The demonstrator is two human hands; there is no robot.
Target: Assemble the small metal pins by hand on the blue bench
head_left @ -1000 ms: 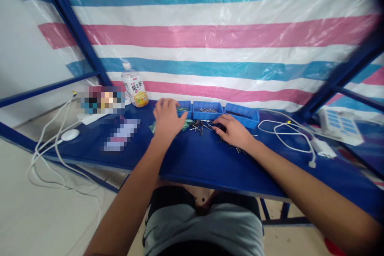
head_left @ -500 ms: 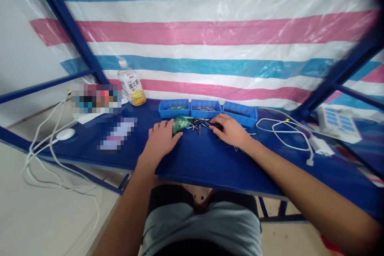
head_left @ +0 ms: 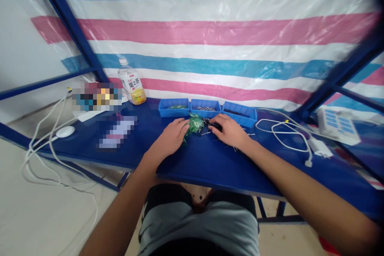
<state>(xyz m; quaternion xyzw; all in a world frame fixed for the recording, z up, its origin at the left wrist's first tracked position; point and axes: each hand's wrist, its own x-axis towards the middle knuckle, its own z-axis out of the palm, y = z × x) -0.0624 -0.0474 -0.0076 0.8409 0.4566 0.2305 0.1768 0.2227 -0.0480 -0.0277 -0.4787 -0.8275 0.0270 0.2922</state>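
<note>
My left hand lies against a shiny, translucent green bundle of thin strips. Its fingers are stretched out side by side around the bundle's left side. On the other side of the pile, my right hand bends its fingers and thumb around small black pieces, partly hidden under the fingers. Thin silvery metal pins lie loose between the hands, and several stick out around the right hand. Behind stand three blue bins: the left bin has green strips, the middle bin metal pins, the right bin black pieces.
A drink bottle stands at the back left of the blue table. White cables and a charger lie on the right, near a white power strip. A round white object sits far left.
My left hand has moved right, its fingers drawn closer together, and the green bundle has shifted right towards the black pieces and pins. My right hand has barely moved.
</note>
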